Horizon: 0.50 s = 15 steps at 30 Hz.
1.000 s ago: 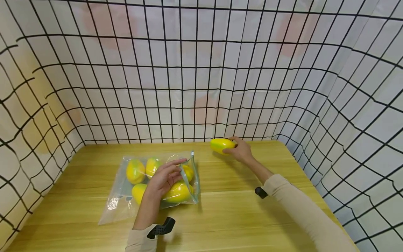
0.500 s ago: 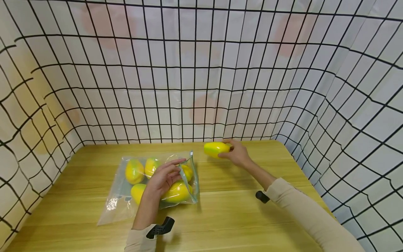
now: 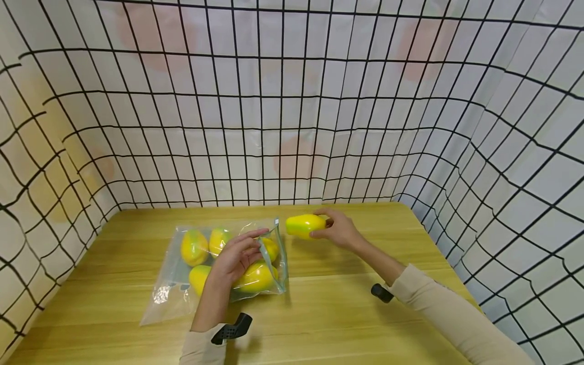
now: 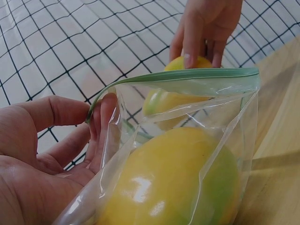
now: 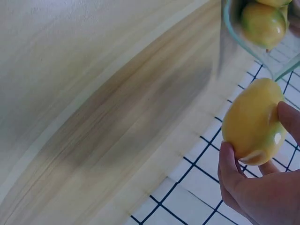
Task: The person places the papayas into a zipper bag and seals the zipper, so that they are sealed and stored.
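Observation:
A clear zip bag (image 3: 160, 305) with a green zip strip lies on the table, with several yellow-green mangoes (image 3: 194, 247) in it. At its mouth, my left hand (image 3: 236, 259) pinches the zip edge between thumb and fingers, and the mouth gapes. The left wrist view shows the raised zip strip (image 4: 201, 75) and a large mango (image 4: 183, 173) behind the clear film. My right hand (image 3: 341, 231) grips another mango (image 3: 302, 226) by one end, above the table just right of the bag mouth. In the right wrist view this mango (image 5: 253, 119) is held by the fingertips.
The wooden table (image 3: 347, 314) runs up to a white backdrop with a black grid (image 3: 292, 111), which also stands at both sides. Black wrist cameras sit at the left sleeve (image 3: 203, 350) and the right sleeve (image 3: 438, 309).
My right hand has carried its mango leftward and slightly nearer, towards the bag mouth. The left hand and the bag have stayed in place.

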### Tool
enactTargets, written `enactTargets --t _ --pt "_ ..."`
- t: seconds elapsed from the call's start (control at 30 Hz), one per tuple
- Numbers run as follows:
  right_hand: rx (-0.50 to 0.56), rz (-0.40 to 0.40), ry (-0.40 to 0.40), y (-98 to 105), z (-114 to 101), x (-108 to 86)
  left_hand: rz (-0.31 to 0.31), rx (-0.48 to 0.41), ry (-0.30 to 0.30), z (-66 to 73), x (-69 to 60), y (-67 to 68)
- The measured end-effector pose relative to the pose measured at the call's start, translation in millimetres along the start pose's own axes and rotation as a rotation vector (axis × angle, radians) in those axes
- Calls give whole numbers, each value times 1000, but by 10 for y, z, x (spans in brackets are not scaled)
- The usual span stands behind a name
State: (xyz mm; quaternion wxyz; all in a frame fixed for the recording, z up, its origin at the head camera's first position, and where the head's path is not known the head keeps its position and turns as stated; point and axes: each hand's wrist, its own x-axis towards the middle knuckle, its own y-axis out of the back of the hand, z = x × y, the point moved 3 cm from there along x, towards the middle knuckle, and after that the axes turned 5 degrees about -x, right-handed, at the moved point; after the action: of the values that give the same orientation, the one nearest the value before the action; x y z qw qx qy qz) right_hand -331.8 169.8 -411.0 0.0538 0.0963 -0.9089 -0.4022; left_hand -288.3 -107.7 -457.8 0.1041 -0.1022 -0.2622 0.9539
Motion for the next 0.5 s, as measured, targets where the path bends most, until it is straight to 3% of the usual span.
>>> enactTargets --t 0.5 --pt "-3 -171 7 -21 -86 -242 4 4 9 11 -5 -18"
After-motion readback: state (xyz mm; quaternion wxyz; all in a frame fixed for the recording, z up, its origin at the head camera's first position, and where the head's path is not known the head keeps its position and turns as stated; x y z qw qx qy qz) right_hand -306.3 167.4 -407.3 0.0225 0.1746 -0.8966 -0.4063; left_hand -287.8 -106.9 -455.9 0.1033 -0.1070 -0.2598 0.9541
